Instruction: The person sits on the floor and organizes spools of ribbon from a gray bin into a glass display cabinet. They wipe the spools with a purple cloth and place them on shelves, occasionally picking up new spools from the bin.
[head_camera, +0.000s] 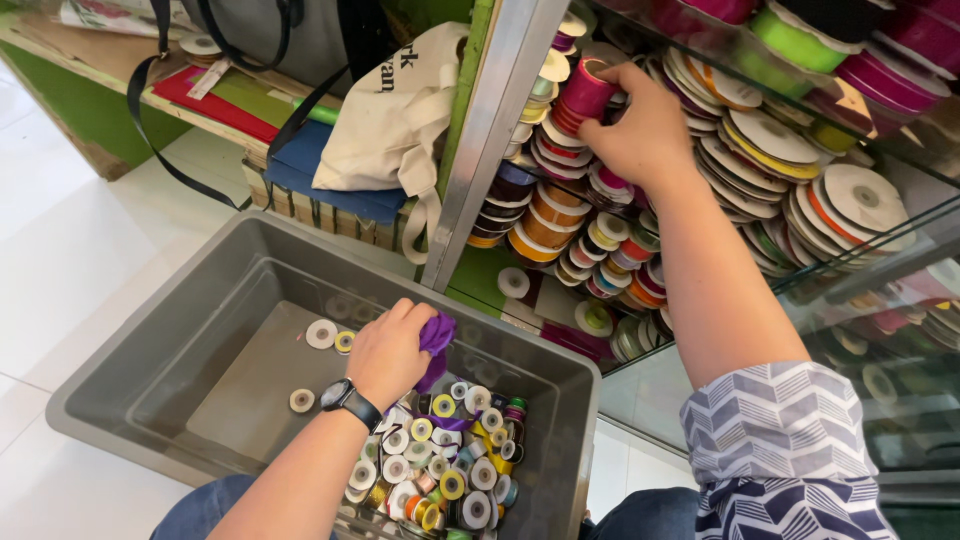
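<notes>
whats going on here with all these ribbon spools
A person leans over a grey plastic bin partly filled with small ribbon spools. The left hand is down in the bin, closed on a purple ribbon. The right hand reaches into a glass shelf crowded with spools, its grip on a magenta spool.

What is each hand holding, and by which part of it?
The left hand clutches loose purple ribbon, bunched in its fist, over the grey bin. The right hand grips a magenta ribbon spool around its edge at the shelf.
</notes>
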